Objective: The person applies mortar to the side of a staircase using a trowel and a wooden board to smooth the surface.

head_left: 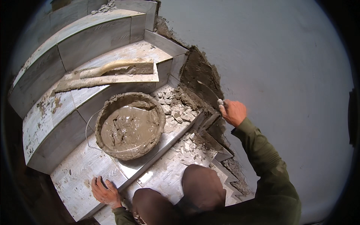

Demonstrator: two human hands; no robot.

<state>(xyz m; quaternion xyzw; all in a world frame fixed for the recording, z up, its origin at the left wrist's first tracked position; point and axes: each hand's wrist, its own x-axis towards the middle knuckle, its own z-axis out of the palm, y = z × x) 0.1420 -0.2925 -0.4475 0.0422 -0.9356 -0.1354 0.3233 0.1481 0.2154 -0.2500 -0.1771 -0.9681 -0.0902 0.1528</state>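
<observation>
My right hand (pixel 233 112) is clenched around the handle of a steel-bladed trowel (pixel 207 95), its blade laid into the raw mortar strip at the wall end of the step. My left hand (pixel 106 192) lies flat and open on the grey tiled tread's front edge. The mortar-caked round bucket of wet grey mortar (pixel 130 125) sits between them, near the tread's edge. A long wooden-handled float (pixel 108 73) lies on the step above.

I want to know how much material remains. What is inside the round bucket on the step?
The bucket holds wet grey-brown mortar with a lumpy, grooved surface. The mortar hides the bucket's bottom, so its depth cannot be seen.
</observation>
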